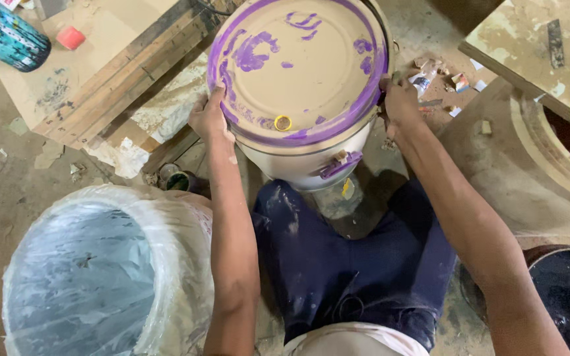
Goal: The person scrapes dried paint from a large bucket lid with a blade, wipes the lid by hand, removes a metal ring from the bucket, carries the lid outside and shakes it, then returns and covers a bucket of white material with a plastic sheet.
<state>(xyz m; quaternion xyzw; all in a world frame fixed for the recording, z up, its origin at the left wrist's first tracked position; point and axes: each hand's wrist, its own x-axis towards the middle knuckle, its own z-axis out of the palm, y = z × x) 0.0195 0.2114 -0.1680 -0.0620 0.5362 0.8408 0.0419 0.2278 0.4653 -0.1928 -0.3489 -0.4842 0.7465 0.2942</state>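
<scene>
The round grey metal paint drum with the purple-smeared beige lid (298, 66) stands on the floor between the knees, left hand (209, 118) and right hand (400, 105) clasping its opposite rim edges.

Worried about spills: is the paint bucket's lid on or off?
On: the tan lid covers the bucket, both hands at its rim.

Matt beige lid (298, 66) smeared with purple paint, smooth pale metal-looking bucket (301, 165) beneath, thin crinkled glossy plastic lining the white tub (100, 277), rough bare wooden planks (110, 72), dusty gritty concrete floor (8, 191), dark blue cloth shorts (357, 264) flecked with paint
</scene>
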